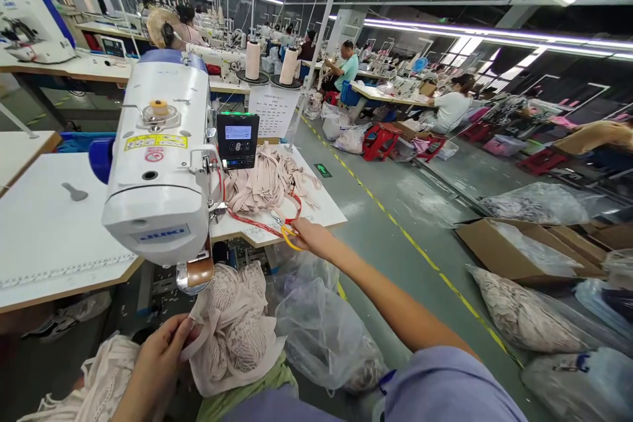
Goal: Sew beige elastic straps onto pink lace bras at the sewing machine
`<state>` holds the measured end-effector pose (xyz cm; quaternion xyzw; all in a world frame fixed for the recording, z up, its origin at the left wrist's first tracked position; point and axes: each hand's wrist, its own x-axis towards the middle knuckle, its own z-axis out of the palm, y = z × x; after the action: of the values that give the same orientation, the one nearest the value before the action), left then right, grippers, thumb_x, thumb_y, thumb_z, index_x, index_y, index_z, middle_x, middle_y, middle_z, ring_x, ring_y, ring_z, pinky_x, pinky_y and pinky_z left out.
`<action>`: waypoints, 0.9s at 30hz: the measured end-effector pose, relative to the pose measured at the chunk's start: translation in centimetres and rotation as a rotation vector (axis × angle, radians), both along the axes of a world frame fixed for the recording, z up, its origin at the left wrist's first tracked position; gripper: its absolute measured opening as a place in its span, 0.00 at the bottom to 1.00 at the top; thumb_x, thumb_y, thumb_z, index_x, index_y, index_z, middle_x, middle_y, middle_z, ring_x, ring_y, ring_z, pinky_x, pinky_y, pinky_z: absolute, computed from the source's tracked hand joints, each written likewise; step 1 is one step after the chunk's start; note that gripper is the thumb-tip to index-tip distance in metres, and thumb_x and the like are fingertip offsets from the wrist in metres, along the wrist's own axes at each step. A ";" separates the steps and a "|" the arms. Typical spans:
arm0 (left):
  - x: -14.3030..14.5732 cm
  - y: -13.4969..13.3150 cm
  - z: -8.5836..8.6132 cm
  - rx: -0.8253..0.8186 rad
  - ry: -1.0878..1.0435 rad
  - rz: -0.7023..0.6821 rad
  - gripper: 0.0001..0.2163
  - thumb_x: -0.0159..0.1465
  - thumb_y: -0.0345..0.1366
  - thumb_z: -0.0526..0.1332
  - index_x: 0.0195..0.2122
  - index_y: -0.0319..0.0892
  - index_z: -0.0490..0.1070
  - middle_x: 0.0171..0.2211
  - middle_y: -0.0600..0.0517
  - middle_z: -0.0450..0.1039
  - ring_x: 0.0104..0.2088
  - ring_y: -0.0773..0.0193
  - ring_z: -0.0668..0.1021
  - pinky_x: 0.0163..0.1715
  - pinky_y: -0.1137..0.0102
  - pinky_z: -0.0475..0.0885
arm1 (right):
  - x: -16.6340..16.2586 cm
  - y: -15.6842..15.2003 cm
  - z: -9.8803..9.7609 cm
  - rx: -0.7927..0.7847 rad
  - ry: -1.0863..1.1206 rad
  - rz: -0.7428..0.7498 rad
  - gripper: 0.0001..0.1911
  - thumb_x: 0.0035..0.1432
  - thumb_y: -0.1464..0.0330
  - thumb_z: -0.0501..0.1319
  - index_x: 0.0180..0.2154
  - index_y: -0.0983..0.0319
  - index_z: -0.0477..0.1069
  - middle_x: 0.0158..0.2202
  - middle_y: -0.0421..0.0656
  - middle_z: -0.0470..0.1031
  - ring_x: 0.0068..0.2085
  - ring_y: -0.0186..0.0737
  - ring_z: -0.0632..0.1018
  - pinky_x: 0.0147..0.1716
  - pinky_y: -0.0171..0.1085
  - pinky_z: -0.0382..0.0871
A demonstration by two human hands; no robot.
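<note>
Head view showed a person seated before a white sewing machine [155, 178], both hands occupied. The left hand [165, 346], thumb and fingers pinched narrow, held a pale band at the left edge of a beige lace garment [242, 336], which lay on the lap just below the machine's near end. The right hand [312, 239] reached to the near right edge of the table [319, 211], its fingers closed at the yellow handles of scissors [287, 236]; a red cord [254, 222] ran beside them, near a heap of beige strips [262, 181].

The step in hand seemed to be handling the scissors between stitching, though whether they were being picked up or laid down could not be told. If picked up, the next move called for bringing the blades left, clear of the cord, while keeping the band taut.
</note>
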<state>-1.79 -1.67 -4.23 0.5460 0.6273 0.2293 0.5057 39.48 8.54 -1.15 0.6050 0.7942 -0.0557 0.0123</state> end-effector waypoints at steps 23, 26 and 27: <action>0.9 -2.7 2.1 -0.089 -0.371 0.010 0.15 0.68 0.46 0.56 0.42 0.40 0.74 0.36 0.50 0.78 0.35 0.66 0.76 0.35 0.73 0.68 | -17.0 -16.4 -5.6 0.114 0.608 0.144 0.22 0.62 0.60 0.64 0.56 0.59 0.69 0.48 0.48 0.75 0.44 0.45 0.79 0.40 0.43 0.75; 0.8 -2.5 2.0 -0.054 -0.272 -0.028 0.11 0.68 0.39 0.54 0.37 0.40 0.72 0.35 0.52 0.76 0.36 0.66 0.75 0.36 0.72 0.68 | -17.3 -15.8 -5.6 0.099 0.607 0.179 0.21 0.63 0.61 0.64 0.56 0.58 0.69 0.49 0.49 0.76 0.43 0.45 0.79 0.39 0.42 0.76; 0.8 -2.4 1.9 -0.043 -0.250 -0.032 0.09 0.67 0.36 0.53 0.35 0.40 0.71 0.34 0.52 0.75 0.35 0.67 0.74 0.36 0.73 0.67 | -17.3 -15.7 -5.6 0.082 0.612 0.191 0.21 0.64 0.61 0.63 0.57 0.57 0.69 0.50 0.49 0.76 0.43 0.44 0.79 0.39 0.42 0.76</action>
<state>-0.95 -4.08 -2.35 0.5121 0.5554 0.2739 0.5952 22.15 -7.16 -6.75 0.4828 0.8158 -0.2017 -0.2463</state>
